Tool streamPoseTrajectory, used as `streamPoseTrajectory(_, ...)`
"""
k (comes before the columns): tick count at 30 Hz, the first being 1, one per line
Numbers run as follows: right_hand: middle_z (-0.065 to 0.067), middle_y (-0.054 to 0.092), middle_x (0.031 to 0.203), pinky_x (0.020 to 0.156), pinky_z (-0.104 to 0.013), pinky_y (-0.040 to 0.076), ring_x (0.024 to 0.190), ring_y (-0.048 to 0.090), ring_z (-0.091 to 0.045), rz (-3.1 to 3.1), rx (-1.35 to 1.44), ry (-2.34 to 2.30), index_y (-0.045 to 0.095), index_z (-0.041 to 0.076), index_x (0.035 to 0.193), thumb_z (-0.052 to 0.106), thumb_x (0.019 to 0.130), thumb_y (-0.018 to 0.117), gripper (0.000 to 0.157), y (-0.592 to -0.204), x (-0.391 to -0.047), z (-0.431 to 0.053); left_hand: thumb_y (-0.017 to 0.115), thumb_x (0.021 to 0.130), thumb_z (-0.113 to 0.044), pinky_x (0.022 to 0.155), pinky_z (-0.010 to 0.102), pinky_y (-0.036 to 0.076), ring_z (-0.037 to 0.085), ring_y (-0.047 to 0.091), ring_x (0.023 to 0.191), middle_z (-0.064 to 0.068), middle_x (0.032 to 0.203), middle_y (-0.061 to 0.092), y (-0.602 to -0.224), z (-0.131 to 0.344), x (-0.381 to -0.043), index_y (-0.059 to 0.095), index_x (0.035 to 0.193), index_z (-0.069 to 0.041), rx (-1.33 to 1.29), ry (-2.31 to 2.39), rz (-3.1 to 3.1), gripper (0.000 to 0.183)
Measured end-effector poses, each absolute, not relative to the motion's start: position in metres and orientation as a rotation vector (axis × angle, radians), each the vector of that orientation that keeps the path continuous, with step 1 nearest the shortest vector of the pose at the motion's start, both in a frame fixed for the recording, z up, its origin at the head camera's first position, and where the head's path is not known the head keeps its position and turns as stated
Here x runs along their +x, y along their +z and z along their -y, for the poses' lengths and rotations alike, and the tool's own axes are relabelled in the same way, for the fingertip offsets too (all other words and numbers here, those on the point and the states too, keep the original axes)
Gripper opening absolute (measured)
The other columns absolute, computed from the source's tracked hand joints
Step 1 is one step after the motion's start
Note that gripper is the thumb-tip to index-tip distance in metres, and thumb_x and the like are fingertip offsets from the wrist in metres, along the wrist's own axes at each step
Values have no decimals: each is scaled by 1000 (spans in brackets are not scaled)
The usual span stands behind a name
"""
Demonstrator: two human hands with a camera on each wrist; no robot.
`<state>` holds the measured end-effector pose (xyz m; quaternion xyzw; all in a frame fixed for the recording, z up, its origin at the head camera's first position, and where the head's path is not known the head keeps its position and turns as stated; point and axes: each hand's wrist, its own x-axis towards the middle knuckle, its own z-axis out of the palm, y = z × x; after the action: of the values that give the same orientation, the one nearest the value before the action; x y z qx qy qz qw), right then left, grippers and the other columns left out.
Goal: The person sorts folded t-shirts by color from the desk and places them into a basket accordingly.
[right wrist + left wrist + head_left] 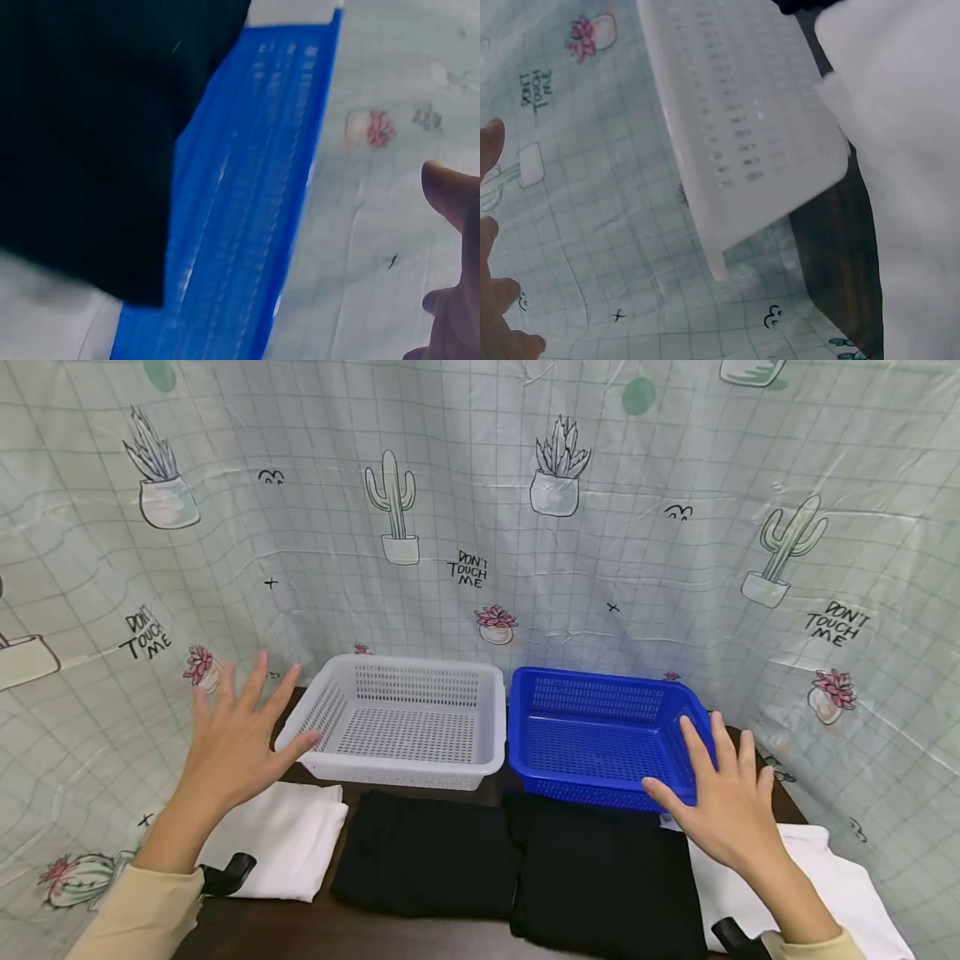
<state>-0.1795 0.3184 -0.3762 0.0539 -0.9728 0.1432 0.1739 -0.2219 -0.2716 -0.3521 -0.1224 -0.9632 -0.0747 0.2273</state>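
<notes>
My left hand (236, 743) is raised with fingers spread, above a folded white cloth (281, 843) and beside the white plastic basket (408, 768). On the other side, my right hand (723, 802) hovers with spread fingers in front of the blue plastic basket (600, 785), over another white cloth (825, 885). Neither hand holds anything. Two folded black cloths, one at left (427, 856) and one at right (603, 881), lie side by side between the hands. Both baskets hold nothing. In the left wrist view, fingertips (491, 229) show at the left edge.
The dark wooden table (360, 935) carries the cloths in a row in front of the baskets. A light curtain (480, 527) with a grid and cactus prints hangs behind and at both sides. A dark strap (228, 877) circles the left wrist.
</notes>
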Motion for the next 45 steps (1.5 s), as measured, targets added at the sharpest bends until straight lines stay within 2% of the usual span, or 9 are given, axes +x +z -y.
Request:
streamPoseTrajectory(9, -24, 7, 176, 95, -91, 30, 152, 20, -62, 2851, 221, 679, 10, 26, 173, 59, 103, 62, 93, -357, -170, -291, 67, 101, -57, 95, 92, 29, 60, 14, 156, 24, 176, 12, -346, 265, -204, 21, 172, -28, -359, -535, 2742, 90)
streamPoseTrajectory(14, -26, 20, 172, 99, -78, 44, 147, 35, -57, 2814, 332, 882, 20, 19, 172, 48, 106, 62, 83, -355, -165, -277, 70, 101, -51, 93, 88, 34, 63, 27, 148, 27, 172, 22, -346, 266, -197, 32, 169, -22, -413, -656, 2743, 82)
streamPoseTrajectory(18, -25, 27, 169, 96, -67, 54, 140, 49, -52, 2799, 386, 1078, 25, 18, 170, 43, 109, 59, 74, -357, -162, -264, 72, 101, -43, 101, 79, 35, 55, 35, 145, 24, 165, 35, -348, 267, -192, 43, 162, -16, -473, -759, 2697, 73)
streamPoseTrajectory(19, -24, 27, 170, 97, -67, 54, 140, 50, -51, 2808, 383, 1120, 26, 19, 170, 43, 110, 59, 73, -359, -162, -262, 73, 101, -41, 101, 72, 40, 50, 45, 138, 23, 162, 40, -348, 267, -192, 44, 161, -16, -488, -773, 2690, 71)
streamPoseTrajectory(25, -20, 28, 171, 99, -60, 55, 137, 58, -41, 2856, 341, 1425, 27, 25, 169, 45, 110, 56, 68, -366, -160, -248, 69, 105, -36, 87, 50, 59, 38, 70, 110, 21, 152, 49, -353, 263, -187, 43, 162, -16, -529, -934, 2729, 65)
streamPoseTrajectory(28, -20, 28, 171, 101, -52, 57, 138, 57, -41, 2849, 322, 1593, 28, 24, 168, 44, 111, 56, 67, -368, -159, -241, 69, 105, -29, 92, 50, 60, 43, 64, 124, 20, 152, 51, -358, 261, -184, 47, 158, -13, -577, -1045, 2714, 59)
streamPoseTrajectory(32, -22, 27, 171, 100, -47, 58, 144, 48, -45, 2810, 307, 1815, 29, 22, 167, 42, 111, 55, 65, -371, -159, -232, 70, 105, -24, 94, 46, 60, 38, 63, 127, 15, 148, 59, -366, 259, -182, 53, 152, -12, -631, -1131, 2695, 51)
streamPoseTrajectory(36, -26, 24, 171, 99, -48, 59, 148, 42, -50, 2773, 328, 2000, 26, 18, 168, 39, 112, 54, 66, -376, -160, -224, 68, 106, -31, 94, 43, 58, 31, 65, 125, 9, 148, 61, -374, 257, -181, 54, 151, -18, -598, -1170, 2753, 49)
streamPoseTrajectory(45, -28, 23, 169, 104, -51, 56, 146, 44, -48, 2746, 326, 2283, 20, 13, 169, 41, 113, 51, 70, -392, -165, -209, 64, 108, -35, 93, 42, 59, 38, 60, 132, 20, 152, 52, -393, 252, -178, 45, 158, -16, -498, -1532, 2845, 56)
